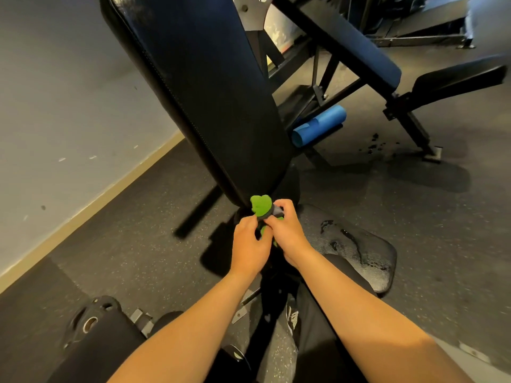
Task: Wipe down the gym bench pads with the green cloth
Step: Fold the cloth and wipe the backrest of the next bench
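We saw both hands meeting at the lower end of the tilted black back pad (210, 92), where it came down toward the seat pad (367, 261). The green cloth (260, 204) was bunched up between them, a rounded green fold sticking up just against the bottom edge of the back pad, with a grey part of the fabric showing beside it. The left hand (250, 244) had its fingers curled in and gripped the lower part of the bundle, while the right hand (287, 233) pinched the upper part with its thumb and bent fingers; neither hand was spread flat. Whether the cloth actually pressed on the back pad or only sat just beside it, we could not tell. The seat pad lay to the right of the hands, and we noticed shiny wet streaks (343, 236) across its black surface. A dark-clothed leg partly covered its near edge. Behind the back pad a rolled blue mat (320, 125) lay on the speckled floor (132, 244), and dark wet spots (373, 145) dotted the floor near it. Farther back stood a second bench with a blue pad (359, 51). A black weight plate (91, 322) lay at the lower left, near the grey wall (55, 92).
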